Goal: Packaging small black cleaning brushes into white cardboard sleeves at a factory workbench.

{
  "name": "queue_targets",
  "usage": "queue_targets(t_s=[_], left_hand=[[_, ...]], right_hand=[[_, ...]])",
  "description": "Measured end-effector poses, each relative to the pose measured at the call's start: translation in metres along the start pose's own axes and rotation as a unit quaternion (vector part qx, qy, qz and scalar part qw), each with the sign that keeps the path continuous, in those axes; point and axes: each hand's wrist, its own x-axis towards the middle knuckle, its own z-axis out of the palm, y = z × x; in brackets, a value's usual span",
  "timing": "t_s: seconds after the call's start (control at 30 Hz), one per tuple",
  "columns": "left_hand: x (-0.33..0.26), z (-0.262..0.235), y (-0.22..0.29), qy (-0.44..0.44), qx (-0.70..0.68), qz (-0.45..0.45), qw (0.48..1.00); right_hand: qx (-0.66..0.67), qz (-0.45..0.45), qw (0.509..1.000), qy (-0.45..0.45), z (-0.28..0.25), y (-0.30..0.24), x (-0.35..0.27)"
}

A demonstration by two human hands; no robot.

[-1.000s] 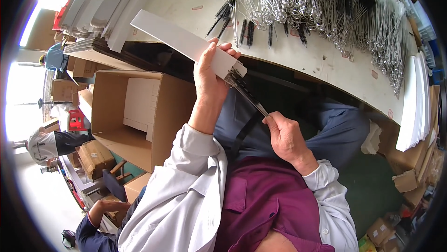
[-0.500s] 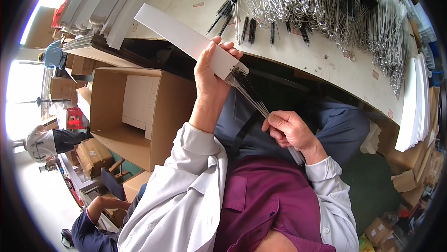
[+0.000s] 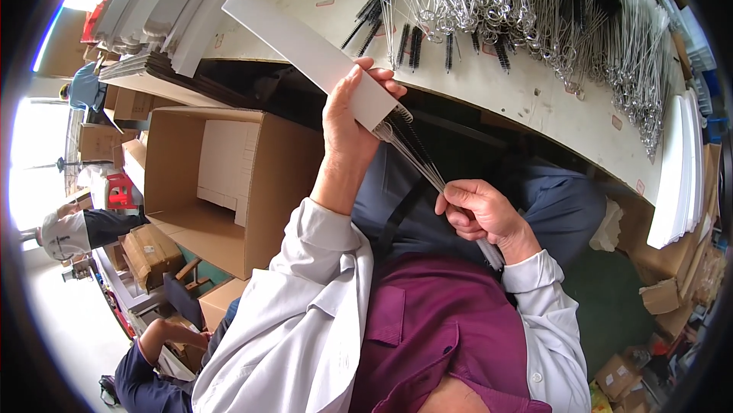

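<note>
My left hand point(image 3: 347, 119) grips a long flat white sleeve-like box point(image 3: 301, 46) near its lower end, holding it slanted over the table edge. Thin wire brushes with black bristles point(image 3: 412, 150) stick out of the sleeve's open end. My right hand point(image 3: 477, 211) pinches the wire handles of that bundle just below the sleeve, above my lap. I wear a white shirt and a purple apron.
The table point(image 3: 534, 100) carries a big heap of wire brushes point(image 3: 550, 8). Stacks of white flat sleeves point(image 3: 164, 4) lie at the upper left and more point(image 3: 679, 176) at the right. An open cardboard box point(image 3: 229, 184) stands at my left. Other people work at the lower left.
My right hand has slid up the wire handles toward the sleeve, and the brush bundle now shows less length between my two hands. The left hand has held the sleeve nearly still.
</note>
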Motion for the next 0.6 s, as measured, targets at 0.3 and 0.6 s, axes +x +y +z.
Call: queue_targets(t_s=[0.3,0.6], left_hand=[[0.000,-0.014,-0.007,-0.053,0.026,-0.048,0.997],[0.001,-0.019,-0.008,-0.048,0.077,-0.088,0.992]], right_hand=[[-0.013,0.031,0.999,-0.005,-0.013,-0.013,0.003],[-0.087,0.018,0.996,0.032,-0.025,-0.022,-0.001]])
